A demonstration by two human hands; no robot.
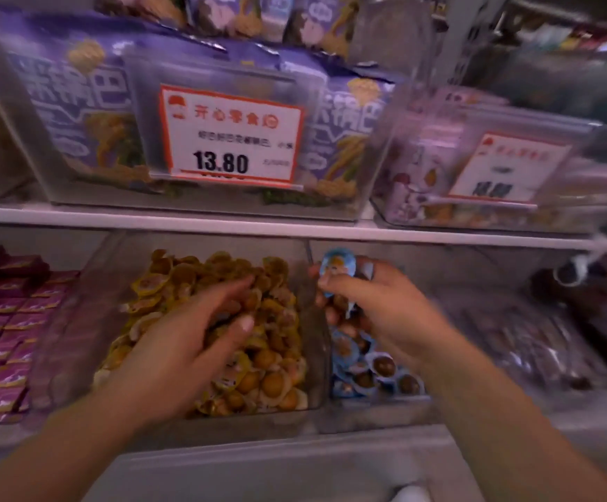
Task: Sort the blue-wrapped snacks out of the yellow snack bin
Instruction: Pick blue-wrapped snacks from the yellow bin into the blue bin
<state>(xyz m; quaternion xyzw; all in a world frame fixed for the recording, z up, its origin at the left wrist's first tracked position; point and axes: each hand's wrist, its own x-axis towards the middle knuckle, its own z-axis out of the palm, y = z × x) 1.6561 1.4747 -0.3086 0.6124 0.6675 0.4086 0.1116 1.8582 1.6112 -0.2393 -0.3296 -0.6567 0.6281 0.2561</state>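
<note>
A clear bin (309,375) on the lower shelf holds a heap of yellow-wrapped snacks (269,378). My left hand (193,335) lies on that heap with its fingers spread and relaxed, and I see nothing pinched in it. Just right of the bin's side wall, my right hand (374,309) grips several blue-wrapped snacks (336,266), one sticking up above the fingers. Below that hand, a neighbouring bin holds a pile of blue-wrapped snacks (371,371).
Magenta boxed snacks (1,331) fill the shelf to the left. Dark packaged goods (533,338) lie to the right. A white shelf edge (222,224) runs above the bins, carrying purple snack bags and a price tag (229,135).
</note>
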